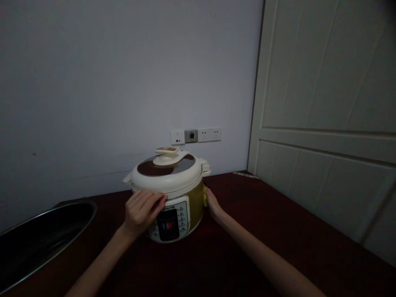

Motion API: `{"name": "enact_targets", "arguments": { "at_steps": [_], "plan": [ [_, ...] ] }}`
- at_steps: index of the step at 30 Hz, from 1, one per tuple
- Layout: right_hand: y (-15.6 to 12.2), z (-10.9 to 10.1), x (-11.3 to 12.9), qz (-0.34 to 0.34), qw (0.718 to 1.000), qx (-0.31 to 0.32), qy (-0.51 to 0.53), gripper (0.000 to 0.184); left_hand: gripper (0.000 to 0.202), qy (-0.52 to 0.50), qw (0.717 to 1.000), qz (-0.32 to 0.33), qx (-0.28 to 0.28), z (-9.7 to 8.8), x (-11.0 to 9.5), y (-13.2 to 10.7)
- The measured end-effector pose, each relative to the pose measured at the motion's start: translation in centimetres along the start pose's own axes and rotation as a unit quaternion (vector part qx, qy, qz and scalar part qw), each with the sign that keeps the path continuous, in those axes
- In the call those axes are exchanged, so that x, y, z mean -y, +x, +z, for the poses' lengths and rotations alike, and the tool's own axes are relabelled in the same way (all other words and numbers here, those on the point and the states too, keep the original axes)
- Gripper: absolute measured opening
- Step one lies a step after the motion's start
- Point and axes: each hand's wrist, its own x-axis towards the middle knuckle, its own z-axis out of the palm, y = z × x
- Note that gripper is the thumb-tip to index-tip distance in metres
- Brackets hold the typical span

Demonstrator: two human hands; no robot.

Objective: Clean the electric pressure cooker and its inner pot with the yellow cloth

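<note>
An electric pressure cooker (196, 204) stands upright on the dark red table, its lid (182, 178) on and its control panel (183, 218) facing me. My left hand (140, 208) is closed, its curled fingers against the cooker's front just under the lid rim; whatever is inside them is hidden. Against the cooker's right side rests my right hand (214, 205), with a small yellow cloth-like piece (205, 196) between palm and cooker. Most of its fingers are out of sight behind that piece and the cooker's side.
A large dark pan or basin (46, 216) with a metal rim sits at the left. Behind the cooker rises a pale wall with sockets (209, 134) and a grey switch plate (191, 135). A white panelled door (324, 165) borders the table (241, 251) on the right. A thin strip (245, 175) lies near the back edge.
</note>
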Motion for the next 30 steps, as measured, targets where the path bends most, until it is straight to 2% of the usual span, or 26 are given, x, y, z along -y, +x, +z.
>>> {"name": "enact_targets", "arguments": {
  "at_steps": [3, 6, 8, 11, 16, 20, 23, 25, 27, 30],
  "plan": [
    [-0.1, 0.0, 1.2, 0.007, 1.0, 0.0, 0.01, 0.037, 0.005, -0.007, 1.0, -0.013, -0.013, 0.2, -0.1, 0.0],
    [1.7, 0.7, 3.6, -0.008, 0.999, -0.006, 0.035, 0.035, 0.006, -0.014, 1.0, -0.018, -0.013, 0.3, -0.2, -0.1],
    [2.8, 1.1, 4.4, -0.012, 1.0, -0.01, 0.026, 0.035, 0.006, -0.016, 1.0, -0.021, -0.011, 0.3, -0.2, -0.2],
    [2.8, 0.9, 3.3, 0.017, 1.0, -0.013, 0.0, 0.038, 0.005, -0.013, 0.999, -0.029, -0.004, 0.3, -0.2, -0.3],
    [0.4, -0.4, 0.5, 0.06, 0.998, -0.02, -0.01, 0.039, 0.005, -0.003, 0.999, -0.033, 0.006, 0.4, -0.3, -0.5],
    [-2.0, -0.1, 0.8, 0.072, 0.997, -0.041, -0.001, 0.042, 0.004, 0.002, 0.999, -0.038, -0.001, 0.6, -0.4, -0.5],
    [-4.3, 1.0, 1.4, 0.054, 0.996, -0.076, 0.01, 0.05, 0.003, -0.001, 0.999, -0.046, -0.006, 0.6, -0.6, -0.3],
    [-5.3, 1.6, 1.4, 0.017, 0.994, -0.103, -0.016, 0.054, 0.003, -0.005, 0.999, -0.051, -0.006, 0.6, -0.7, -0.3],
    [-5.5, 1.7, 0.9, -0.015, 0.99, -0.128, -0.06, 0.052, 0.004, -0.008, 0.999, -0.051, -0.003, 0.5, -0.8, -0.2],
    [-4.7, 0.9, -0.4, -0.014, 0.979, -0.151, -0.134, 0.04, 0.004, -0.014, 0.999, -0.05, 0.0, 0.5, -0.8, -0.3]
  ]
}}
